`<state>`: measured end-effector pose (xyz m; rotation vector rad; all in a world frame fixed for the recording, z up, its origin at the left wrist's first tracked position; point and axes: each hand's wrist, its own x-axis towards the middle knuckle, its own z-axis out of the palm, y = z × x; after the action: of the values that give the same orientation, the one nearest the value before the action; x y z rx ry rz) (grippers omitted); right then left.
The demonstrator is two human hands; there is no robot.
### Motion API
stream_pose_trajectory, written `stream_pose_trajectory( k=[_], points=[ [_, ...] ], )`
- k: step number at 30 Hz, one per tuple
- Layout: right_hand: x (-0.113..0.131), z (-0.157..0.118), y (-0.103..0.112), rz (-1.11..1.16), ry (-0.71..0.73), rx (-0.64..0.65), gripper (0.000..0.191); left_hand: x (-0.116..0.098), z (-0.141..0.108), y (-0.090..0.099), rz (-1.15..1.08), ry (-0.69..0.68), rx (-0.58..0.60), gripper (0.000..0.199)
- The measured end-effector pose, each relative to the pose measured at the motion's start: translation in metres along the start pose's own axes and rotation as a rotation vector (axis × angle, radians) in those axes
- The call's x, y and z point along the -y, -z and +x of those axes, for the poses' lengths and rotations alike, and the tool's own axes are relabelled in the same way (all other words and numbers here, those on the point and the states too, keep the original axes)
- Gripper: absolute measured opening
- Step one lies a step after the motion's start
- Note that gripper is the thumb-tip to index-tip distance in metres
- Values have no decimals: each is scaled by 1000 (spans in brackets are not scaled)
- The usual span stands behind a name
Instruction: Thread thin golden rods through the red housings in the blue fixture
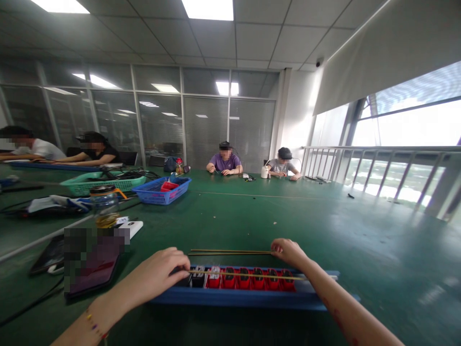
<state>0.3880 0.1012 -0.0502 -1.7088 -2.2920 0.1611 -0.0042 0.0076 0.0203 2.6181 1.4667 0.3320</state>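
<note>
One end of the near rod (252,275) is pinched between the thumb and fingers of the left hand (166,266); the rod is held crosswise over the blue tray (237,297). By the fingertips of the right hand (288,252), the right ends of two far rods (223,250) are met just beyond the tray; whether these are gripped or only touched cannot be told. In the tray, a row of red boxes (229,283) with dark contents is set, with a black box (198,280) at the left end. White markings are borne by the black box and the red one beside it, but they are too blurred to be read. Near a lidded jar (104,204) on the green table (230,221), dark marks are carried by a small white tag (122,220), too small to be made out. Red items are held in a blue basket (162,194) farther back.
</note>
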Motion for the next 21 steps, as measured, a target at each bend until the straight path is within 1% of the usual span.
stream_pose_trajectory(
  k=[3, 7, 9, 11, 14, 16, 18, 21],
  points=[
    [0, 0, -1, 15, 8, 1, 13, -3, 1, 1, 44, -47, -8, 18],
    [-1, 0, -2, 42, 23, 1, 14, -6, 4, 1, 32, -50, -6, 14],
    [-2, 0, -3, 57, 26, 1, 14, -7, 4, 5, 19, -55, -12, 18],
    [-4, 1, -4, 75, 26, 1, 15, -6, 5, 12, 17, -65, -50, 20],
    [-7, 3, -7, 110, 18, 7, 15, 3, 7, 27, 29, -63, -127, 21],
    [-10, 5, -8, 139, 6, 7, 17, 13, 11, 32, 33, -47, -154, 20],
    [-13, 7, -10, 171, -11, 4, 23, 23, 17, 32, 33, -27, -154, 19],
    [-16, 10, -11, 223, -44, 2, 41, 34, 32, 20, 37, -7, -107, 19]
  ],
)
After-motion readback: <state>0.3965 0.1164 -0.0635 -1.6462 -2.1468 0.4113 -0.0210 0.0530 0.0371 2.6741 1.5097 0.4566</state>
